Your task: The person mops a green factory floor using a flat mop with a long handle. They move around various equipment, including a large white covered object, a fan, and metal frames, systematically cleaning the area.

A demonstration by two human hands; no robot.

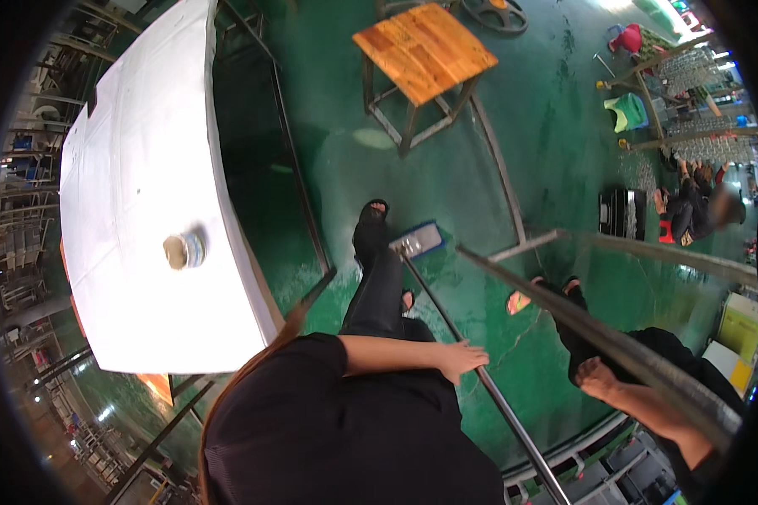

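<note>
My left hand (461,362) reaches across my front and grips the metal pole of a flat mop (446,313), its fingers over the pole. The pole slants from the lower edge up to a grey mop head with a blue rim (419,241), which lies flat on the wet green floor beside my sandalled foot (373,215). My right hand is not in view.
A white-covered table (143,160) stands at left with a roll of tape (184,252) on it. A wooden-topped stool (425,52) stands ahead. Metal bars (598,328) cross at right, near another person's closed hand (596,379). Another person (706,206) sits farther off.
</note>
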